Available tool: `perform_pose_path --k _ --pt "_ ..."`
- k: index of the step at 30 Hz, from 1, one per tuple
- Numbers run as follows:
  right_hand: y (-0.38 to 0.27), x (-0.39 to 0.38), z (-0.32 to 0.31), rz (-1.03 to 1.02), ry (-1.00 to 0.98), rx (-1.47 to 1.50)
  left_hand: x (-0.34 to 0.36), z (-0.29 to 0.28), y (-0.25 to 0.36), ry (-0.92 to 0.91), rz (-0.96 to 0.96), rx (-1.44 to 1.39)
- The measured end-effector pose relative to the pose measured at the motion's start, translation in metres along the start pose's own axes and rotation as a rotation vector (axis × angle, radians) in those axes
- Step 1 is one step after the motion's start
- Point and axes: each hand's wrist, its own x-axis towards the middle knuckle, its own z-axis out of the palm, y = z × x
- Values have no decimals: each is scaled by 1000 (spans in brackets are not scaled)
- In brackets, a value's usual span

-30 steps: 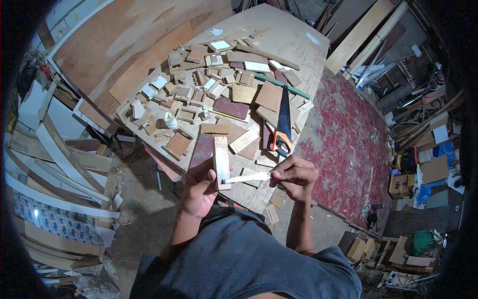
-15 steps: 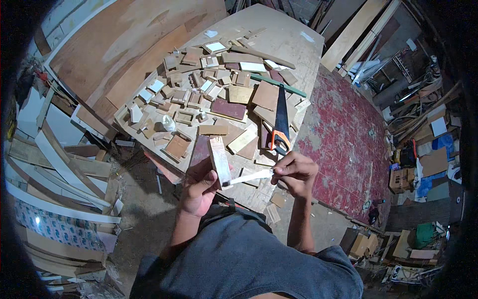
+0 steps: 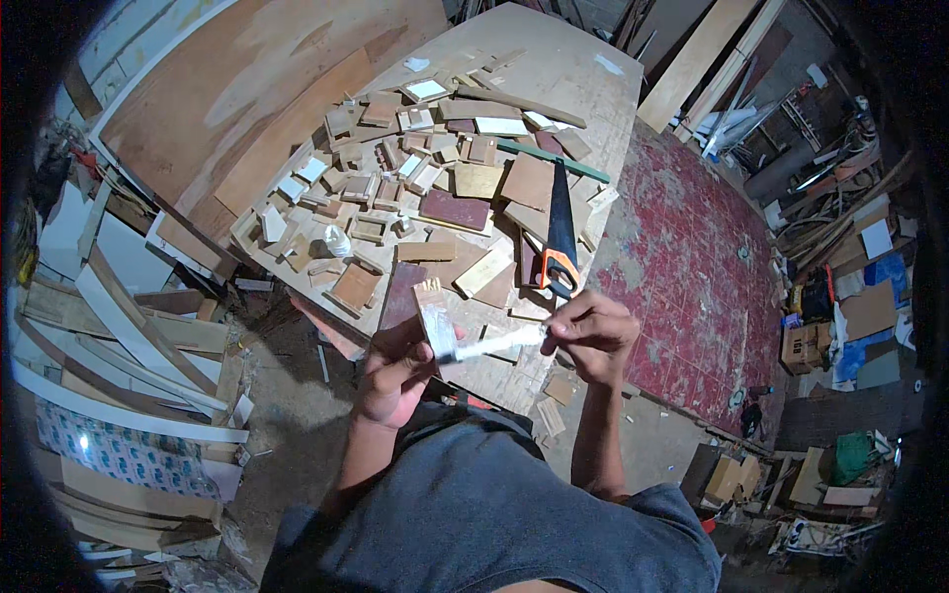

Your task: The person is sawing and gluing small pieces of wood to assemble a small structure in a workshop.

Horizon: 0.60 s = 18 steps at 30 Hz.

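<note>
Head view, and you're right at the near edge of the pale plywood worktop (image 3: 554, 79), both forearms coming up from the bottom of the picture. Your left hand (image 3: 395, 371) has its grip wrapped tight around a small flat pale wooden piece (image 3: 435, 321), held upright with its top end poking above your fingers. Your right hand (image 3: 591, 334) is pinched shut on the far end of a thin white strip (image 3: 489, 346), which runs across to meet the foot of that wooden piece. I'd judge the strip is only partly laid on, one end at the wood and the rest stretched in the air between your hands, so the fitting looks under way rather than finished. Wrists are raised and turned inward, elbows tucked, the work held just above the worktop's edge. Beyond your hands lies a black-bladed handsaw with an orange handle (image 3: 560, 232), just beside a dense scatter of cut wooden offcuts (image 3: 435, 178), with a small white bottle (image 3: 337, 240) standing among them. Red patterned floor (image 3: 692, 257) to your right.
</note>
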Motion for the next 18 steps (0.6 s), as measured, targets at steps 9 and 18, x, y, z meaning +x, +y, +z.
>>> perform_pose_path --k 9,18 --pt "-7 3 -7 -109 -169 -221 -6 7 -3 -26 -15 -38" --pt "-2 0 -7 -46 13 -92 -15 6 -11 -1 -113 38"
